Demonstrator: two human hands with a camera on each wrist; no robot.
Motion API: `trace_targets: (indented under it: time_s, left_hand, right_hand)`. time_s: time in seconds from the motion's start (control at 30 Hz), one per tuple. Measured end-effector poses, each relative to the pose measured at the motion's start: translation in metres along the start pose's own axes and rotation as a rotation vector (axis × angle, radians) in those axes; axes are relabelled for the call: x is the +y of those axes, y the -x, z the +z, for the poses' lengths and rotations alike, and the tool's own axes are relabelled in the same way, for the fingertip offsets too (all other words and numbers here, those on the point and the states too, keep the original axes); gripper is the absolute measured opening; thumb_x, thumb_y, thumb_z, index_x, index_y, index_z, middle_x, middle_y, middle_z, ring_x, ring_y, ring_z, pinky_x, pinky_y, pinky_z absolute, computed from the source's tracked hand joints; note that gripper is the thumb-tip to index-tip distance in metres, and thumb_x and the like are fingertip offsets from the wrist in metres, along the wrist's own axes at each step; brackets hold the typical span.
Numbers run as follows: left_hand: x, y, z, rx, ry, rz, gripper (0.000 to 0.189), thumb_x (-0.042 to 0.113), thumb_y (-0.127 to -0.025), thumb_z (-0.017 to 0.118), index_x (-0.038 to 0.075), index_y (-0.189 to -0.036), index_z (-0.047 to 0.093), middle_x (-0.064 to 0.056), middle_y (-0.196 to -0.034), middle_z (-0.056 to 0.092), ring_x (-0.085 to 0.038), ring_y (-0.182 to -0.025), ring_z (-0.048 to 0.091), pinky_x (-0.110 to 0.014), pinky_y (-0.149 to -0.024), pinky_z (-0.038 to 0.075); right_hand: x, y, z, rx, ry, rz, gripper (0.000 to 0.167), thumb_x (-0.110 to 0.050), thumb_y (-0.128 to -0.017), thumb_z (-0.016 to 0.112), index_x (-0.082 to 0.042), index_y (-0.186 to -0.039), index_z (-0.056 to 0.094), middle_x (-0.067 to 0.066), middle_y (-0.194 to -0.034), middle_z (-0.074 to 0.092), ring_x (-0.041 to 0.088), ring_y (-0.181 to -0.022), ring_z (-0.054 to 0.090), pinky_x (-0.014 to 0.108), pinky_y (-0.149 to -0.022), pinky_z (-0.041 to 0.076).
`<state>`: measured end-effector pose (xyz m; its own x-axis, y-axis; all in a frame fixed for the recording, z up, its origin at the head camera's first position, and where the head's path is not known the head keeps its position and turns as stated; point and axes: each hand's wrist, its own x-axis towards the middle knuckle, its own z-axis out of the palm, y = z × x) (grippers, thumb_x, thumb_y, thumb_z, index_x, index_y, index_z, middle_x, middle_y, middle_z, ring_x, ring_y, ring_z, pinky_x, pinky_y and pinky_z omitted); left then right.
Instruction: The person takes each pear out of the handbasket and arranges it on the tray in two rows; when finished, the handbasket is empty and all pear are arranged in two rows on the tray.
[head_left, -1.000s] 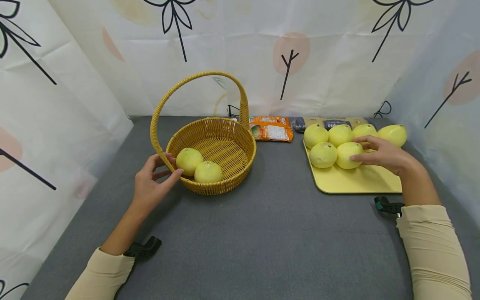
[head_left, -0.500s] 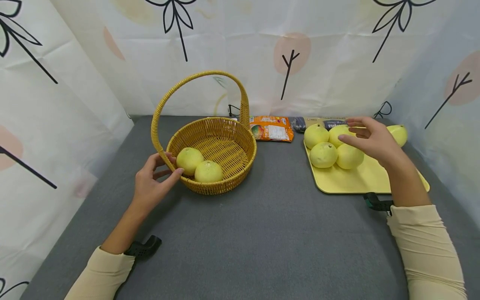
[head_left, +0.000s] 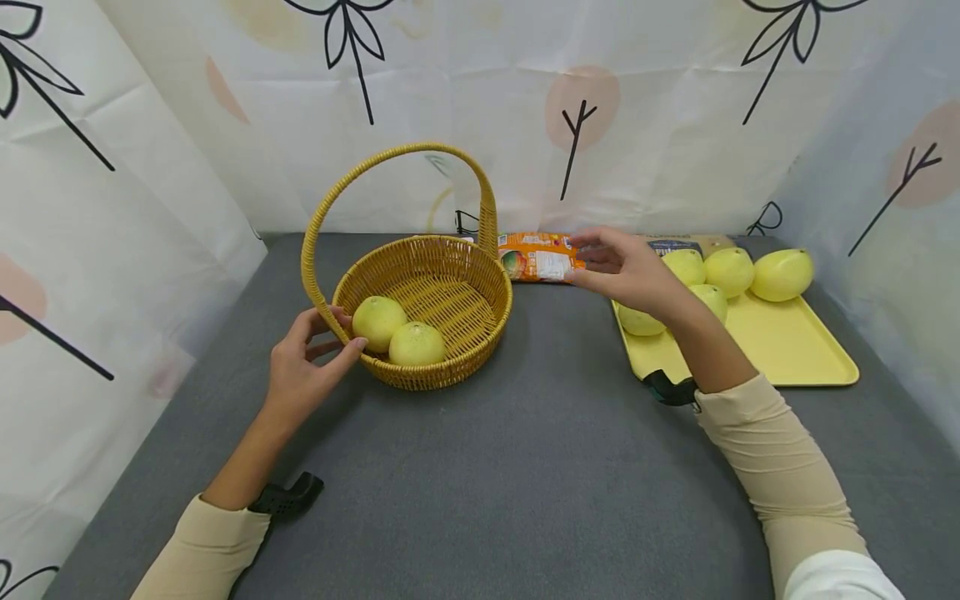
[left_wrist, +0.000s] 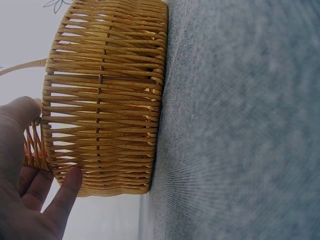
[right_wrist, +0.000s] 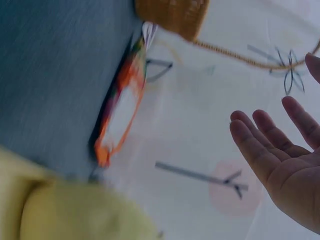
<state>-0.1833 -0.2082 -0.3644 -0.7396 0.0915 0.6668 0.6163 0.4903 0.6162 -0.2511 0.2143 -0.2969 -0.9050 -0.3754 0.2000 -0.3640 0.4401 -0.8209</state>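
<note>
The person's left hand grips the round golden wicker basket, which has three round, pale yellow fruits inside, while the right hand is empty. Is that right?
Not quite: the head view shows two round, pale yellow fruits inside the round golden wicker basket, not three. The left hand does grip it, and the right hand is empty.

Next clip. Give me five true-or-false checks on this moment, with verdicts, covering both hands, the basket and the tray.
1. Two fruits lie in the basket. True.
2. The left hand is well apart from the basket. False: the left hand grips the basket at its side.
3. The right hand is empty. True.
4. Nothing rests on the tray. False: several more fruits are on the tray, some partly hidden by the right arm.
5. In the head view, the orange packet shows between the basket and the tray. True.
</note>
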Motion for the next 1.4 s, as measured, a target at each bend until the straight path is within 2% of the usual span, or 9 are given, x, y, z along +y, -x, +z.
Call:
trace_targets:
  time_s: [0.13,0.3,0.5,0.63,0.77,0.9,1.07,1.2,1.4]
  left_hand:
    - [-0.001,0.001,0.000,0.003,-0.005,0.005,0.045,-0.016,-0.078,0.077,-0.010,-0.119,0.058,-0.025,-0.112,0.063,-0.016,-0.101,0.063,-0.019,-0.079,0.058]
    - [-0.001,0.001,0.000,0.004,-0.005,0.004,0.045,-0.016,-0.078,0.077,-0.010,-0.120,0.058,-0.025,-0.112,0.063,-0.026,-0.100,0.064,-0.020,-0.080,0.058]
    - [-0.001,0.000,0.000,-0.004,0.006,0.001,0.046,-0.016,-0.078,0.076,-0.010,-0.120,0.058,-0.026,-0.112,0.063,-0.035,-0.099,0.063,-0.022,-0.080,0.059]
    - [-0.001,0.000,0.000,-0.003,0.009,-0.001,0.046,-0.016,-0.078,0.077,-0.011,-0.120,0.058,-0.026,-0.112,0.063,-0.036,-0.099,0.063,-0.021,-0.079,0.059]
    - [-0.001,0.000,0.001,0.000,0.009,-0.003,0.046,-0.016,-0.078,0.077,-0.010,-0.120,0.058,-0.026,-0.112,0.063,-0.032,-0.100,0.063,-0.021,-0.079,0.058]
    - [-0.002,0.000,0.001,0.002,0.003,-0.002,0.045,-0.016,-0.078,0.077,-0.010,-0.119,0.058,-0.026,-0.112,0.064,-0.025,-0.100,0.064,-0.020,-0.080,0.058]
    - [-0.001,-0.001,0.001,-0.001,-0.003,0.004,0.045,-0.016,-0.078,0.076,-0.011,-0.119,0.058,-0.026,-0.111,0.064,-0.031,-0.099,0.064,-0.021,-0.080,0.058]
    - [0.000,-0.001,0.001,-0.003,-0.003,0.008,0.045,-0.017,-0.078,0.076,-0.012,-0.118,0.057,-0.026,-0.111,0.063,-0.035,-0.100,0.063,-0.019,-0.081,0.058]
    - [0.001,-0.001,0.001,-0.007,-0.004,0.000,0.045,-0.017,-0.079,0.076,-0.011,-0.119,0.057,-0.025,-0.110,0.064,-0.031,-0.100,0.064,-0.015,-0.081,0.055]
  right_hand:
    - [-0.013,-0.022,0.031,-0.098,-0.026,-0.085,0.044,-0.012,-0.095,0.071,-0.001,-0.136,0.056,0.015,-0.139,0.054,0.036,-0.126,0.054,0.048,-0.106,0.046]
    - [-0.024,-0.051,0.071,-0.214,-0.027,-0.131,0.043,-0.016,-0.095,0.071,-0.003,-0.134,0.057,0.012,-0.135,0.055,0.032,-0.119,0.059,0.041,-0.101,0.051]
    - [-0.029,-0.080,0.117,-0.336,-0.058,-0.073,0.045,-0.020,-0.097,0.070,-0.006,-0.136,0.055,0.011,-0.136,0.054,0.031,-0.117,0.061,0.036,-0.095,0.054]
    - [-0.030,-0.094,0.139,-0.381,-0.050,-0.038,0.047,-0.026,-0.097,0.069,-0.008,-0.138,0.054,0.013,-0.139,0.053,0.033,-0.125,0.055,0.036,-0.095,0.053]
    - [-0.031,-0.107,0.155,-0.431,-0.044,0.022,0.053,-0.031,-0.097,0.069,-0.011,-0.142,0.052,0.016,-0.144,0.050,0.031,-0.132,0.047,0.038,-0.099,0.050]
    - [-0.033,-0.116,0.168,-0.506,-0.081,0.110,0.058,-0.033,-0.096,0.069,-0.012,-0.146,0.048,0.016,-0.146,0.047,0.027,-0.128,0.051,0.038,-0.094,0.054]
    - [-0.033,-0.123,0.181,-0.554,-0.101,0.181,0.061,-0.035,-0.095,0.071,-0.015,-0.147,0.047,0.013,-0.146,0.049,0.024,-0.124,0.054,0.034,-0.090,0.055]
    - [-0.034,-0.128,0.184,-0.577,-0.107,0.207,0.062,-0.036,-0.095,0.070,-0.017,-0.149,0.046,0.013,-0.147,0.048,0.024,-0.125,0.054,0.036,-0.091,0.054]
    - [-0.037,-0.132,0.185,-0.609,-0.090,0.206,0.066,-0.035,-0.093,0.072,-0.017,-0.150,0.045,0.014,-0.147,0.048,0.023,-0.121,0.056,0.035,-0.089,0.054]
